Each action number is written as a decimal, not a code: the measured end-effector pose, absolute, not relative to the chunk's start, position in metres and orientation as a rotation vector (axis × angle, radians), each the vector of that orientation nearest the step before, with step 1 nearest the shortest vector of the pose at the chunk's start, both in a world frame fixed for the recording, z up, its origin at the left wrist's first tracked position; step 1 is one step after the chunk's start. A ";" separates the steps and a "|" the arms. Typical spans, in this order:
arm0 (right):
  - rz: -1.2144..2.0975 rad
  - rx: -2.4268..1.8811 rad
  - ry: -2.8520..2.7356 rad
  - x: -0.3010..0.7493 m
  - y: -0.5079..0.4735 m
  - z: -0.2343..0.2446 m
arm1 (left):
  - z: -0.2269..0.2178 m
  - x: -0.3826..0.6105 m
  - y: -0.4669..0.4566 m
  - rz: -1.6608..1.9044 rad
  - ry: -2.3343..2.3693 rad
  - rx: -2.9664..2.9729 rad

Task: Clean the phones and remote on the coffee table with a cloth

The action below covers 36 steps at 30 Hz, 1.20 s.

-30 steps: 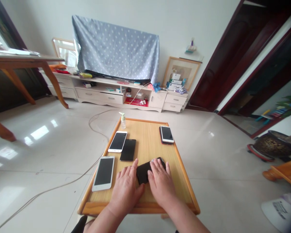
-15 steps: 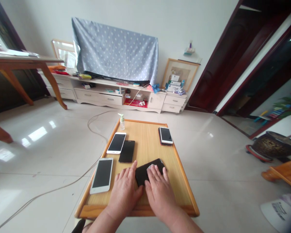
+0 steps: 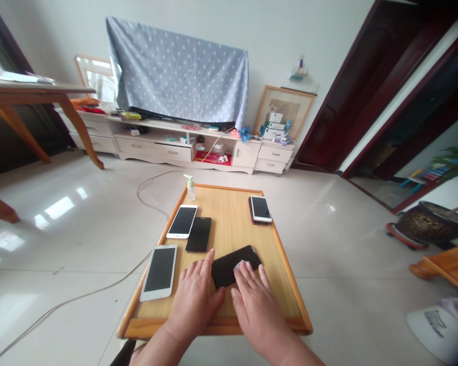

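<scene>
1. While my left hand [image 3: 196, 300] rests spread just beside the black phone [image 3: 225, 269], my right hand [image 3: 257, 310] lies on its edge, fingers [image 3: 241, 277] spread, not pinching.
2. Clear liquid sits in the pump bottle [image 3: 190, 189] at the bench's [image 3: 221, 186] far edge.

On the tabletop [image 3: 229, 218], a pump bottle [image 3: 190, 189] is set at the far edge. Two phones [image 3: 182, 221] are placed side by side left of center, a third phone [image 3: 159, 273] before them, and a fourth phone [image 3: 260, 209] at upper right. A fifth phone [image 3: 232, 267] is placed at lower center, between the left hand [image 3: 194, 300] and the right hand [image 3: 255, 310], with the right hand on it. A cabinet [image 3: 152, 152] is placed behind, along the wall at upper left.
</scene>
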State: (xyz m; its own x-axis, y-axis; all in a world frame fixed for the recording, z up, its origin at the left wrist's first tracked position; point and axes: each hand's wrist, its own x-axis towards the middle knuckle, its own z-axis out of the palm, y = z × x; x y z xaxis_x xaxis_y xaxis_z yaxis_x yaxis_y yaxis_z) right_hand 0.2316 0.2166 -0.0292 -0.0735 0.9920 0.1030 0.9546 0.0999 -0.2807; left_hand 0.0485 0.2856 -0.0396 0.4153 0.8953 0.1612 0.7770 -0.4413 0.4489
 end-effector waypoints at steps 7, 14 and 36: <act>0.102 -2.141 -1.972 0.257 0.226 -0.026 | -0.040 0.049 0.286 0.558 1.441 2.377; 0.259 -1.837 -2.150 0.226 0.215 -0.026 | -0.041 0.049 0.287 0.545 1.433 2.353; 0.234 -1.901 -2.057 0.211 0.248 -0.024 | -0.036 0.043 0.285 0.536 1.426 2.307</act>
State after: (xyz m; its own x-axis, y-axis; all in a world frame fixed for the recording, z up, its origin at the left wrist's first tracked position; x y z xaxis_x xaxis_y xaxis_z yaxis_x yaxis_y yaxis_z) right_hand 0.2115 0.2480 -0.0245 -0.0559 0.9902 0.1283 0.9360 0.0967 -0.3386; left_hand 0.0432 0.2855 -0.0361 0.4139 0.9020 0.1228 0.7594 -0.4165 0.4999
